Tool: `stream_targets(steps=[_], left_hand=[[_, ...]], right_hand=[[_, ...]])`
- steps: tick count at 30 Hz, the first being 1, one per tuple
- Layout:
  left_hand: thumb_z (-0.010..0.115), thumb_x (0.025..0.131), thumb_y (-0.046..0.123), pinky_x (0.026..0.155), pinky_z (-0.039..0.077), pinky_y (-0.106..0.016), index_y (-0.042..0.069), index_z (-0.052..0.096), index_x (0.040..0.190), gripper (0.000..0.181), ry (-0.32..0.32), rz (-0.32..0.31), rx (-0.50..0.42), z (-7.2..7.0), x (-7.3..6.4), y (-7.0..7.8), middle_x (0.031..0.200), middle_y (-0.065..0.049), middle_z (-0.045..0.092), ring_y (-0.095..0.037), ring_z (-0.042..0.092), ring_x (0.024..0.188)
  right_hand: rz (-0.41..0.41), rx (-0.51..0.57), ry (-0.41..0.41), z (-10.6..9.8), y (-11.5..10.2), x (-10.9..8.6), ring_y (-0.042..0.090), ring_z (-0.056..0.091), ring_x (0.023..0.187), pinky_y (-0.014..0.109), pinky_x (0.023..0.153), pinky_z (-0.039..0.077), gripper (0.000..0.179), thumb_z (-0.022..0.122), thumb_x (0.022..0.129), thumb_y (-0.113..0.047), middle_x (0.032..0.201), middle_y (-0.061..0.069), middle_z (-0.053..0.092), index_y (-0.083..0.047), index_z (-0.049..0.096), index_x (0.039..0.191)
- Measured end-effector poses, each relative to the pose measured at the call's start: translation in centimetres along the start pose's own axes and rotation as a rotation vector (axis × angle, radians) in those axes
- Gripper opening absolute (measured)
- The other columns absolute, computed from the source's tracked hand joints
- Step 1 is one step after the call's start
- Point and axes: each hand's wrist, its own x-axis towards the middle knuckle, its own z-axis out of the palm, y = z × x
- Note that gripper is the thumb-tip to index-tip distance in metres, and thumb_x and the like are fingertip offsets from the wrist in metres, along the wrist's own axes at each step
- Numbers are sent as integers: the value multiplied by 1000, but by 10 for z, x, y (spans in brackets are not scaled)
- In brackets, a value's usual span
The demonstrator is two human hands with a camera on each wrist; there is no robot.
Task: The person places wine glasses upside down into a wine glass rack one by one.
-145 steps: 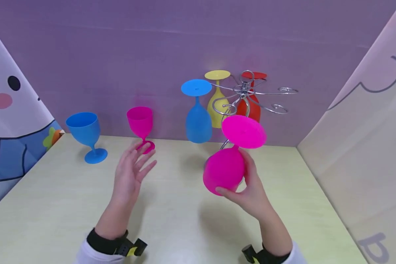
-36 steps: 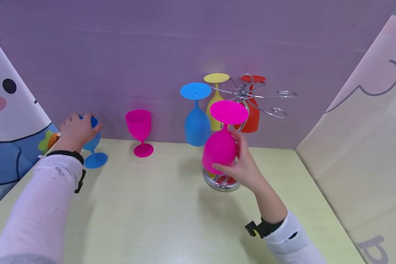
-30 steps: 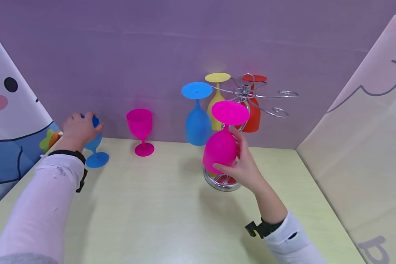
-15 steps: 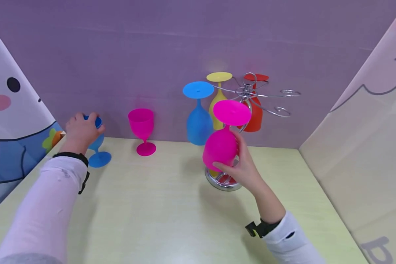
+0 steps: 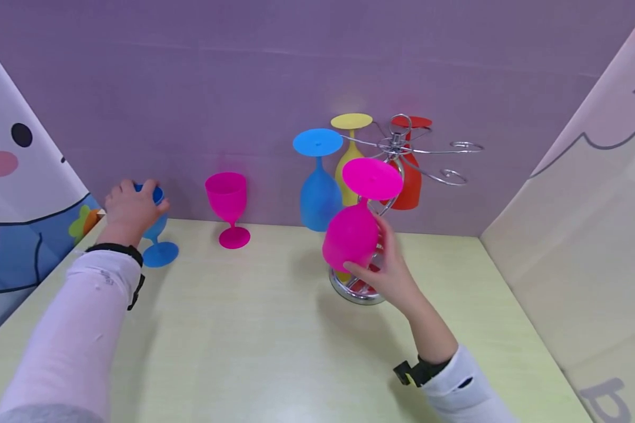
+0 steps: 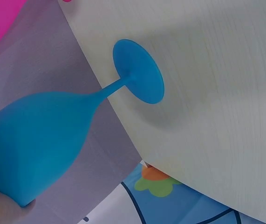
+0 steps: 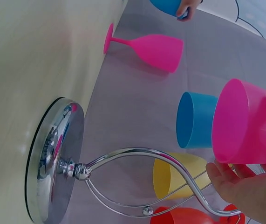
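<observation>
Three glasses already hang upside down from the metal rack (image 7: 51, 158): a blue glass (image 5: 320, 197), a yellow glass (image 5: 350, 158) and a red glass (image 5: 410, 188). The held pink glass (image 5: 351, 238) is upside down beside them, its bowl gripped by the right hand (image 5: 394, 273); whether the rack bears it, I cannot tell. Two seem left: the upright pink glass (image 5: 226, 197) stands on the table (image 5: 243, 341), and the left hand (image 5: 129, 211) grips the other blue glass (image 6: 44, 135) near its rim. The held pink glass looks bright, plain and round-bowled, with a flat disc foot.
</observation>
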Motion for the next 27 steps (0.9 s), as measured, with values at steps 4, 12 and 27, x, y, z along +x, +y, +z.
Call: stream_targets(steps=[4, 12, 27], left_hand=[[43, 94, 39, 96, 20, -71, 4, 19, 138, 61, 0, 1, 5, 0, 0, 1, 126, -42, 15, -59, 18, 112], [44, 94, 37, 97, 19, -70, 4, 18, 139, 62, -7, -5, -17, -1, -2, 4, 127, -42, 14, -58, 17, 112], [42, 94, 39, 97, 19, -70, 5, 18, 139, 61, -9, -16, 2, 3, 2, -1, 127, -41, 15, -58, 17, 112]], right_hand=[[11, -29, 5, -5, 2, -3, 24, 35, 121, 47, 81, 51, 89, 73, 76, -19, 136, 6, 33, -26, 14, 142], [-99, -82, 16, -20, 4, -8, 28, 33, 125, 54, 96, 39, 87, 72, 76, -10, 139, 11, 32, -19, 16, 142], [-277, -217, 151, -50, -24, -20, 21, 38, 122, 29, 99, 38, 78, 70, 72, 3, 137, 9, 39, -10, 31, 139]])
